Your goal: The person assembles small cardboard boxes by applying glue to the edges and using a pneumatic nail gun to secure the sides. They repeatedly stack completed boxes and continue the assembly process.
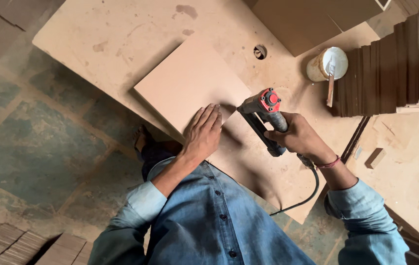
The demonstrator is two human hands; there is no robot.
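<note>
My left hand (202, 132) lies flat, fingers together, on the near corner of a small square fibreboard panel (187, 81). That panel rests on a large brown board (121, 34) laid over the floor. In my right hand (300, 137) is a grey pneumatic nail gun (264, 110) with a red cap, gripped by its handle. Its nose points down at the panel's right corner, close to my left fingertips. A black air hose (307, 189) runs from the gun's handle back under my right wrist.
A white tub (326, 64) with a stick in it stands on the big board beside a stack of dark wood strips (396, 59). A round hole (260, 51) pierces the board. Small wood blocks (375, 158) lie at right. Patterned floor (32, 147) spreads left, stacked boards (3, 240) at bottom left.
</note>
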